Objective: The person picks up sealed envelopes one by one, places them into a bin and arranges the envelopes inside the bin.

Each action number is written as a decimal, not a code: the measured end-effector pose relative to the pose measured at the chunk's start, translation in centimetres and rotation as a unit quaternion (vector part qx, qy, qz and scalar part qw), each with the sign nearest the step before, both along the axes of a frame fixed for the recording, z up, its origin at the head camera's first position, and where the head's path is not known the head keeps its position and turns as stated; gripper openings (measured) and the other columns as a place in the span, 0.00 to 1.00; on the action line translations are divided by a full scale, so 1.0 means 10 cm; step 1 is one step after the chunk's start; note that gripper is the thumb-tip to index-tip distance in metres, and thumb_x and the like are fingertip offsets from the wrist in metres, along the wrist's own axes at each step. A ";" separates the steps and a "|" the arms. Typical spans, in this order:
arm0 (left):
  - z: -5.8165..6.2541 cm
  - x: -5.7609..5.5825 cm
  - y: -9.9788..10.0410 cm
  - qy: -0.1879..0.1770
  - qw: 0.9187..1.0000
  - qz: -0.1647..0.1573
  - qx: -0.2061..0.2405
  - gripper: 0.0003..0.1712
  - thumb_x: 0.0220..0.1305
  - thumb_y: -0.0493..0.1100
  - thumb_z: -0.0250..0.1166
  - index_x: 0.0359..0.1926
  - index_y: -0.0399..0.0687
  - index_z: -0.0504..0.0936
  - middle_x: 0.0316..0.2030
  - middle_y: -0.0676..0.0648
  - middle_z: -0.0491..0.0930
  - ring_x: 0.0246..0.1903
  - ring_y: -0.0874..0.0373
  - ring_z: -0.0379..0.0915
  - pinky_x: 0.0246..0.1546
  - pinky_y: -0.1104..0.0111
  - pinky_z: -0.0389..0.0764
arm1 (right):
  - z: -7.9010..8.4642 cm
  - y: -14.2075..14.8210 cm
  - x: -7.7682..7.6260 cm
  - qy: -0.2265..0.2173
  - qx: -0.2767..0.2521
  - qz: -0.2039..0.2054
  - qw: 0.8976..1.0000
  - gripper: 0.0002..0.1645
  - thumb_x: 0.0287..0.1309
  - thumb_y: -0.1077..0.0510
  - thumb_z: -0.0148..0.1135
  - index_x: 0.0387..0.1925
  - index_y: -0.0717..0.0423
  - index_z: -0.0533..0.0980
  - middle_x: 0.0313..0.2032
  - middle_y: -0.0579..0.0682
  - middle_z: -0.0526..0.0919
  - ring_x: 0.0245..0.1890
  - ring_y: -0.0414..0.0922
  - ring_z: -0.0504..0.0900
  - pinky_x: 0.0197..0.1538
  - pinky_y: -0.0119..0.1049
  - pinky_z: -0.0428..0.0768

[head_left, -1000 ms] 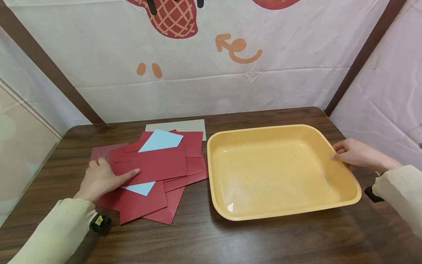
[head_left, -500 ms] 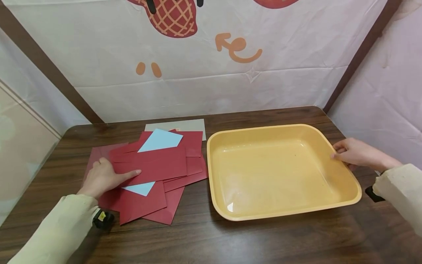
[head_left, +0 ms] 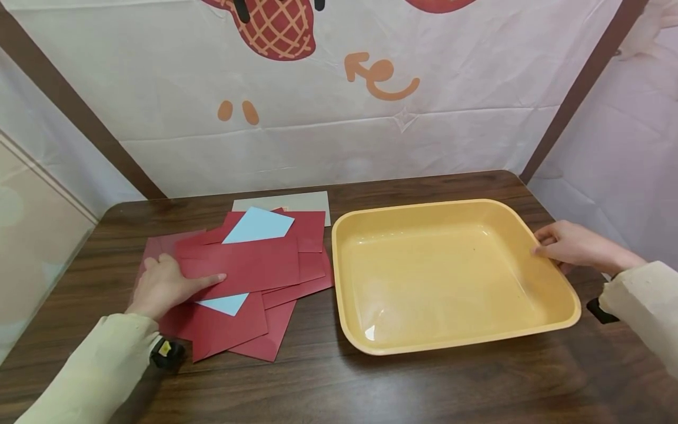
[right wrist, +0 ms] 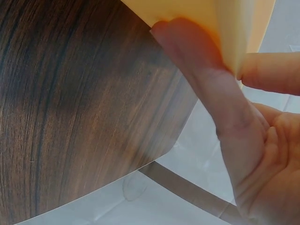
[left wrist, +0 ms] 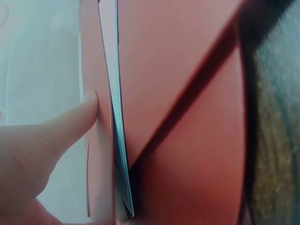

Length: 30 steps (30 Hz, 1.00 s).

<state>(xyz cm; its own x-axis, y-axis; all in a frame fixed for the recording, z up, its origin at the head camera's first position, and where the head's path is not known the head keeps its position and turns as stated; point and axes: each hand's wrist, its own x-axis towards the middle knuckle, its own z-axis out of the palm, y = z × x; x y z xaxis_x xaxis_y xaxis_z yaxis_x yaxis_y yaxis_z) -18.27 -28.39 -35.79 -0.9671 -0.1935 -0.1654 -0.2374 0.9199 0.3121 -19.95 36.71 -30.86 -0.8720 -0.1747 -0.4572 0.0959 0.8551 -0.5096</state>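
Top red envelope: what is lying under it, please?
Beneath the top envelope, light-blue paper and more red envelopes show; whether the blue is one sheet is covered.

You can read no words, numbers or brands here. On the white printed fabric backdrop (head_left: 450, 141) facing you stand an orange arrow-like mark (head_left: 381, 70) with a curved tail and a pale four-pointed star outline (head_left: 405, 120). The yellow mark (head_left: 165, 348) on your black left-wrist device (head_left: 176, 355) is too small to decipher.
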 end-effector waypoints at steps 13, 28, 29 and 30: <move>-0.02 0.02 -0.11 0.087 0.993 0.022 0.080 0.39 0.55 0.50 0.69 0.52 0.21 0.63 0.41 0.26 0.72 0.37 0.35 0.71 0.26 0.59 0.78 | 0.01 0.01 0.00 0.002 -0.007 -0.003 1.000 0.26 0.66 0.60 0.52 0.55 0.80 0.66 0.33 0.49 0.85 0.30 0.45 0.84 0.32 0.39 0.83; 0.08 0.07 -0.03 0.114 0.987 0.025 0.115 0.30 0.68 0.41 0.41 0.62 0.21 0.53 0.37 0.27 0.71 0.33 0.40 0.68 0.27 0.64 0.65 | 0.00 0.02 -0.02 -0.002 -0.013 0.001 1.000 0.25 0.66 0.60 0.52 0.55 0.79 0.66 0.33 0.49 0.85 0.30 0.45 0.84 0.32 0.39 0.83; 0.08 0.08 -0.02 0.112 0.986 0.027 0.121 0.30 0.68 0.41 0.40 0.63 0.22 0.52 0.39 0.27 0.71 0.34 0.40 0.68 0.28 0.64 0.66 | 0.00 0.02 -0.02 -0.002 -0.012 0.001 1.000 0.26 0.66 0.60 0.52 0.55 0.79 0.66 0.33 0.49 0.85 0.30 0.45 0.84 0.32 0.39 0.83; 0.09 0.08 -0.01 0.109 0.985 0.028 0.127 0.30 0.68 0.41 0.38 0.63 0.22 0.52 0.40 0.27 0.71 0.36 0.40 0.68 0.29 0.63 0.66 | 0.00 0.02 -0.02 -0.002 -0.011 -0.001 1.000 0.26 0.66 0.60 0.52 0.55 0.79 0.66 0.33 0.49 0.85 0.30 0.45 0.84 0.32 0.39 0.83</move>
